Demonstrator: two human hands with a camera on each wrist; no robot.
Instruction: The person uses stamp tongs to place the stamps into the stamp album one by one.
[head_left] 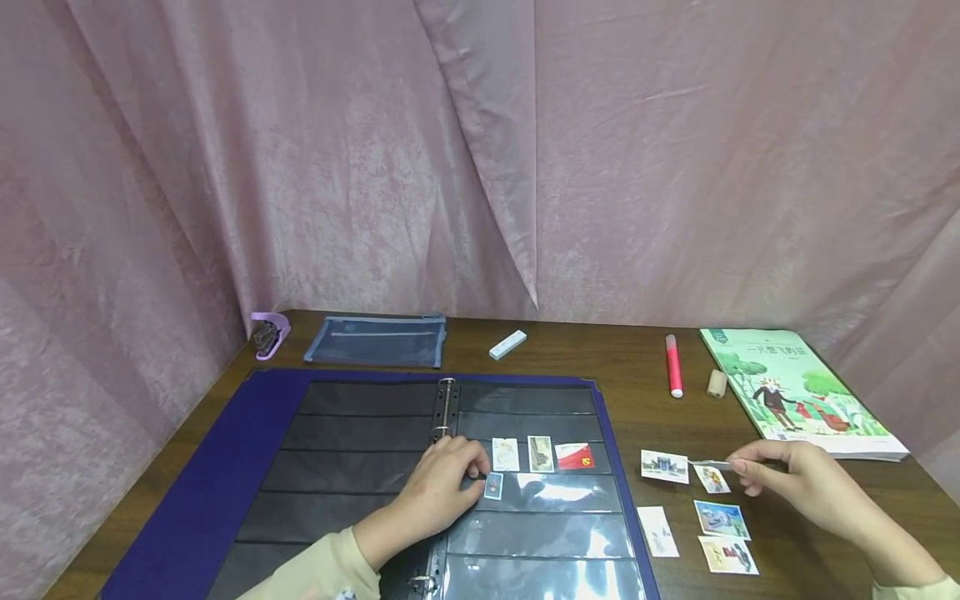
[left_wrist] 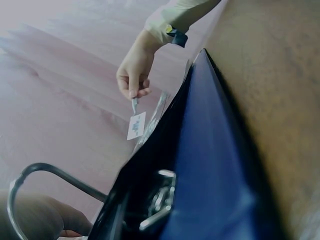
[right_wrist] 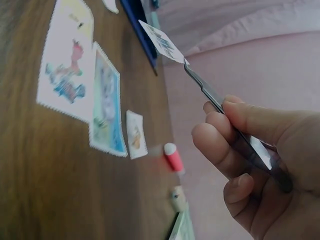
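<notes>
Metal tweezers [right_wrist: 210,95] grasped by right hand [head_left: 798,479], fingers pinching the shanks; tips clamp building stamp [head_left: 664,467], raised over bench [head_left: 645,358] right of blue album [head_left: 236,442]. Left hand [head_left: 438,483] on album beside small blue stamp [head_left: 492,486]; can't tell whether its fingers grasp anything.

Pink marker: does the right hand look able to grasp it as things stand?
Probably not yet: the right hand pinches tweezers holding a stamp, though only bare table seems to lie between it and the pink marker.
</notes>
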